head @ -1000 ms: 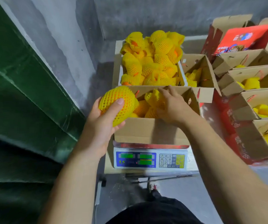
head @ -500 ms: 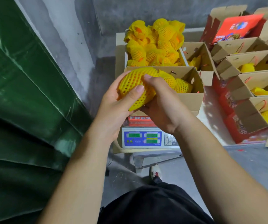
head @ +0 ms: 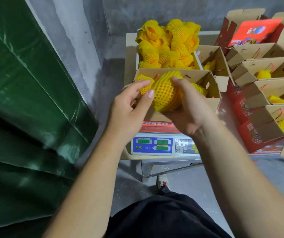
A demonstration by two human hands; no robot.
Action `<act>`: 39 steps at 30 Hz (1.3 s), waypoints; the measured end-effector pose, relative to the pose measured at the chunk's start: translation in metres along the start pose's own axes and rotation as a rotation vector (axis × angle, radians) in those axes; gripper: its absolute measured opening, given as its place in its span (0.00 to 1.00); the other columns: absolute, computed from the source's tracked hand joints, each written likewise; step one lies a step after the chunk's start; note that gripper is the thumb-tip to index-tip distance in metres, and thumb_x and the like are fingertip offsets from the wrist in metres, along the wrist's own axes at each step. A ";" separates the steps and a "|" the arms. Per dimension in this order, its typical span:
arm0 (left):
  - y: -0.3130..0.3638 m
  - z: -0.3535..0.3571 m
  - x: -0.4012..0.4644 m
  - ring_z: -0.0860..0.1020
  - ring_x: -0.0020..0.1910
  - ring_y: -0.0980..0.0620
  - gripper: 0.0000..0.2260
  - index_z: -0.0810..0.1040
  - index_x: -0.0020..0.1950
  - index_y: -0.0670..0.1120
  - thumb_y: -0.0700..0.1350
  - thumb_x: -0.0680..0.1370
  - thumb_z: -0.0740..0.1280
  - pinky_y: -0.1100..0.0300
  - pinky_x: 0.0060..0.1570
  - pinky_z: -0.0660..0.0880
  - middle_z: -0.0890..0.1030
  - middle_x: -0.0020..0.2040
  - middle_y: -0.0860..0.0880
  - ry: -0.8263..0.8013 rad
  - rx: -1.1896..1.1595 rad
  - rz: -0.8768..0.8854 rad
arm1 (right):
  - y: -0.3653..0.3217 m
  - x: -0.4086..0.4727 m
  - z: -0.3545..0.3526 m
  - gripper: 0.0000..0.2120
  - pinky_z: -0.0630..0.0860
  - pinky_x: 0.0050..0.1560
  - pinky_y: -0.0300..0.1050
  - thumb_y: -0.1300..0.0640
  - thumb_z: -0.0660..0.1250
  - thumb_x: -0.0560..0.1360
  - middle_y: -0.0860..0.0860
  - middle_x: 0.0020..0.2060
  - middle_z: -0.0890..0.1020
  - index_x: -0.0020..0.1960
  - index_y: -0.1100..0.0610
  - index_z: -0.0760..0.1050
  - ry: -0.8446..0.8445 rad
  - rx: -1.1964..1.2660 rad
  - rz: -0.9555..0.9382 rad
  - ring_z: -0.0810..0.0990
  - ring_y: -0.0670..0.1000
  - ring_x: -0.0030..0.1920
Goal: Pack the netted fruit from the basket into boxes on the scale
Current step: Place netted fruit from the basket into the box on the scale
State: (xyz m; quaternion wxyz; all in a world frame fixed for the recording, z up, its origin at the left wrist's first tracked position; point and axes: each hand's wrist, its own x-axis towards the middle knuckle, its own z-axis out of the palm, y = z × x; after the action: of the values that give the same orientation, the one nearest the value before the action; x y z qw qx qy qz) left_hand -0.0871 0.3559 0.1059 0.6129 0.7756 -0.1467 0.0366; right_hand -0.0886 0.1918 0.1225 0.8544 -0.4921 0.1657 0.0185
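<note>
A round fruit in yellow foam netting [head: 166, 93] is held over the near edge of the open cardboard box [head: 211, 79] that stands on the scale [head: 155, 145]. My right hand [head: 189, 110] cups it from below and the right, fingers curled round it. My left hand [head: 131, 103] pinches the loose end of the netting at the fruit's left side. More netted fruit lies inside the box. Behind it, the basket [head: 167, 43] is heaped with several netted fruits.
Several open boxes with red sides [head: 261, 107] stand in a row at the right, each with netted fruit inside. A green tarpaulin [head: 26, 100] slopes along the left. Grey wall behind. The scale rests on a metal stand [head: 163, 169].
The fruit passed from my left hand alone into both hands. My right hand left the box and came under the fruit; my left shifted to the netting's end.
</note>
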 end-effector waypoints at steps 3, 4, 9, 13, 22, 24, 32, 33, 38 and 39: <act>-0.001 -0.013 0.002 0.82 0.61 0.59 0.11 0.82 0.64 0.59 0.50 0.83 0.68 0.61 0.59 0.78 0.84 0.62 0.57 0.041 0.029 0.031 | -0.021 0.016 -0.010 0.07 0.80 0.47 0.53 0.54 0.69 0.81 0.52 0.48 0.84 0.58 0.51 0.78 0.216 -0.221 -0.302 0.83 0.51 0.48; -0.003 -0.016 0.003 0.82 0.58 0.60 0.10 0.83 0.63 0.58 0.49 0.83 0.68 0.66 0.56 0.77 0.85 0.60 0.58 0.063 0.023 0.031 | -0.027 0.021 -0.016 0.08 0.78 0.51 0.50 0.54 0.70 0.80 0.53 0.49 0.83 0.59 0.52 0.78 0.264 -0.352 -0.442 0.80 0.51 0.49; -0.013 -0.027 0.006 0.83 0.55 0.61 0.10 0.84 0.59 0.55 0.42 0.82 0.68 0.73 0.53 0.75 0.86 0.53 0.61 0.172 -0.043 -0.023 | -0.042 0.056 -0.041 0.14 0.69 0.63 0.53 0.51 0.67 0.79 0.60 0.62 0.75 0.61 0.55 0.78 0.386 -1.441 -0.910 0.74 0.62 0.62; -0.019 -0.032 0.005 0.83 0.56 0.61 0.11 0.84 0.58 0.55 0.42 0.81 0.68 0.71 0.54 0.75 0.86 0.53 0.60 0.178 -0.060 -0.050 | -0.016 0.079 -0.053 0.16 0.64 0.69 0.64 0.49 0.62 0.82 0.61 0.66 0.72 0.68 0.51 0.75 0.291 -1.835 -0.481 0.71 0.69 0.66; -0.024 -0.039 0.000 0.83 0.56 0.62 0.10 0.83 0.59 0.58 0.46 0.81 0.67 0.71 0.54 0.77 0.85 0.53 0.65 0.123 0.013 -0.038 | 0.005 0.086 -0.059 0.30 0.49 0.78 0.68 0.33 0.55 0.81 0.56 0.81 0.60 0.80 0.44 0.62 0.291 -1.780 -0.247 0.50 0.66 0.82; -0.025 -0.040 -0.001 0.83 0.57 0.62 0.10 0.83 0.58 0.60 0.47 0.81 0.67 0.69 0.54 0.77 0.85 0.53 0.65 0.121 0.023 -0.040 | 0.005 0.080 -0.050 0.32 0.47 0.78 0.67 0.32 0.57 0.80 0.55 0.83 0.57 0.81 0.44 0.60 0.294 -1.745 -0.308 0.48 0.65 0.82; -0.023 -0.037 -0.002 0.83 0.57 0.62 0.10 0.83 0.58 0.61 0.47 0.82 0.67 0.73 0.51 0.76 0.85 0.53 0.66 0.104 0.025 -0.055 | 0.013 0.038 -0.006 0.28 0.59 0.75 0.63 0.44 0.66 0.79 0.52 0.79 0.66 0.77 0.47 0.67 0.187 -1.547 -0.578 0.60 0.59 0.80; -0.023 -0.035 -0.002 0.83 0.57 0.62 0.09 0.83 0.59 0.60 0.48 0.82 0.67 0.73 0.50 0.76 0.85 0.53 0.66 0.096 0.026 -0.057 | 0.014 0.032 -0.003 0.27 0.61 0.74 0.62 0.45 0.67 0.79 0.51 0.77 0.69 0.76 0.47 0.68 0.166 -1.511 -0.600 0.63 0.58 0.78; -0.022 -0.026 -0.002 0.83 0.57 0.61 0.09 0.83 0.61 0.57 0.48 0.82 0.67 0.73 0.50 0.77 0.84 0.54 0.66 0.055 0.015 -0.065 | 0.013 0.012 0.001 0.25 0.69 0.71 0.63 0.50 0.67 0.80 0.48 0.73 0.75 0.75 0.50 0.70 0.072 -1.386 -0.614 0.71 0.54 0.73; -0.022 -0.024 -0.001 0.82 0.57 0.61 0.09 0.83 0.61 0.58 0.49 0.82 0.67 0.73 0.50 0.77 0.84 0.54 0.66 0.048 0.017 -0.069 | 0.013 0.010 0.001 0.25 0.69 0.71 0.63 0.50 0.67 0.80 0.48 0.73 0.75 0.76 0.50 0.69 0.066 -1.386 -0.606 0.71 0.53 0.73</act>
State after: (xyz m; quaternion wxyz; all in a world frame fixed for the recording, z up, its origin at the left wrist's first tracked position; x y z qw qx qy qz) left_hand -0.0794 0.3842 0.0906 0.6106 0.7842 -0.1046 0.0351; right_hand -0.0810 0.1982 0.1087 0.3120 -0.9409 -0.0009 -0.1320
